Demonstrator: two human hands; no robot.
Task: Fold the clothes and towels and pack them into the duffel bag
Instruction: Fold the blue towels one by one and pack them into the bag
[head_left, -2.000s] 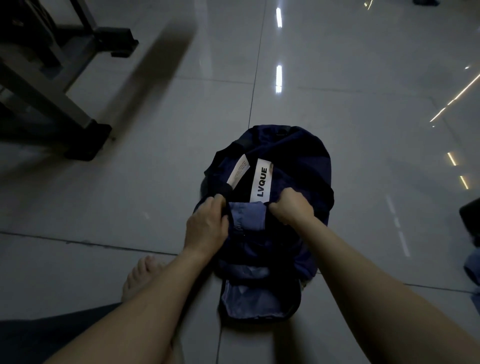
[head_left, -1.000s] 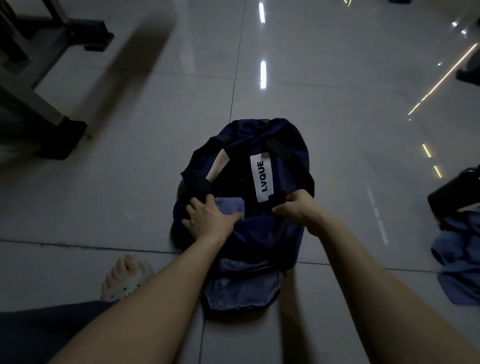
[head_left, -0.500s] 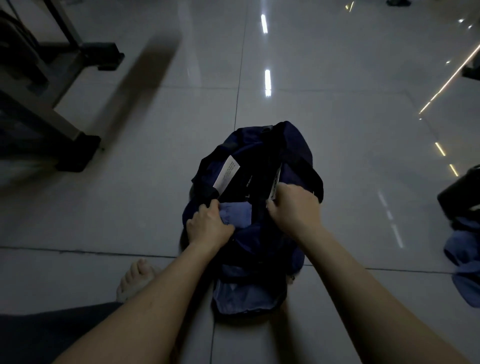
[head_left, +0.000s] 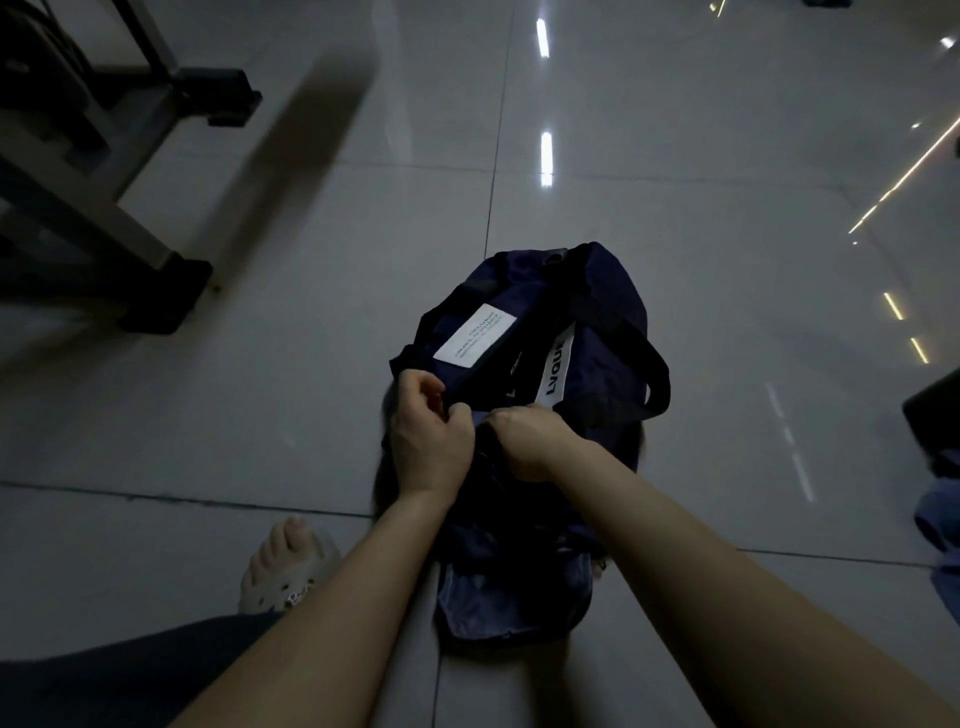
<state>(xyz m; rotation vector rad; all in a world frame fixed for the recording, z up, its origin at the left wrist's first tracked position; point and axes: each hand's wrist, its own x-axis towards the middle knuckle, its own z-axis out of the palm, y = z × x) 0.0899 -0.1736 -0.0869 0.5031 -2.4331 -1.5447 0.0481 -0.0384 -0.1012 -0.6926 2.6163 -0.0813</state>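
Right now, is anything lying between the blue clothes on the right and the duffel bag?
Nothing visible: bare floor tile separates the blue clothes from the duffel bag. A dark object sits beside the clothes, not in the path. The left hand and right hand grip the bag's opening.

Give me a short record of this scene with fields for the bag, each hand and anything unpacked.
bag: navy duffel bag on the tiled floor, LVQUE label facing up
left hand: pinches the bag's near rim
right hand: grips the bag's fabric right beside it
unpacked: blue clothes on the floor at the right edge
nearby: sandalled foot, metal frame
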